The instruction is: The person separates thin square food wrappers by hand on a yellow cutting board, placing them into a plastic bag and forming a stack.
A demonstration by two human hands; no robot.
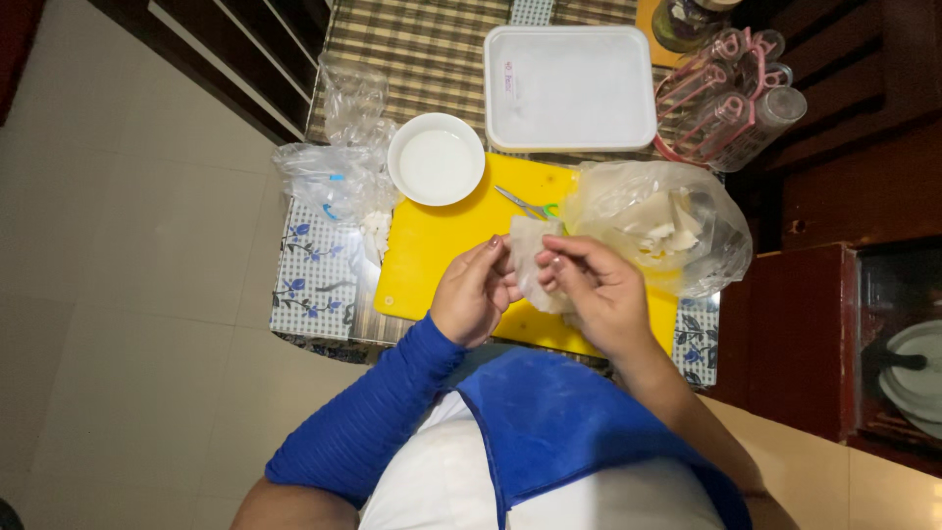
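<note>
Over the yellow cutting board (pixel 432 260), both your hands pinch one pale, thin, translucent sheet (pixel 530 257).

Your left hand (pixel 474 292) has its fingers curled, tips closed on the sheet's left edge; your right hand (pixel 597 290) is pinched shut on its right side, fingertips meeting at the top. Keep both grips light and near the edge, and work slowly, since a sheet this thin looks likely to tear if pulled hard. It hangs just above the board, its long axis running roughly away from you toward the small scissors (pixel 528 205), upper end pointing at them. A clear bag of similar pieces (pixel 659 226) sits just right of your hands, a white bowl (pixel 437 159) and white tray (pixel 569 88) beyond.
</note>
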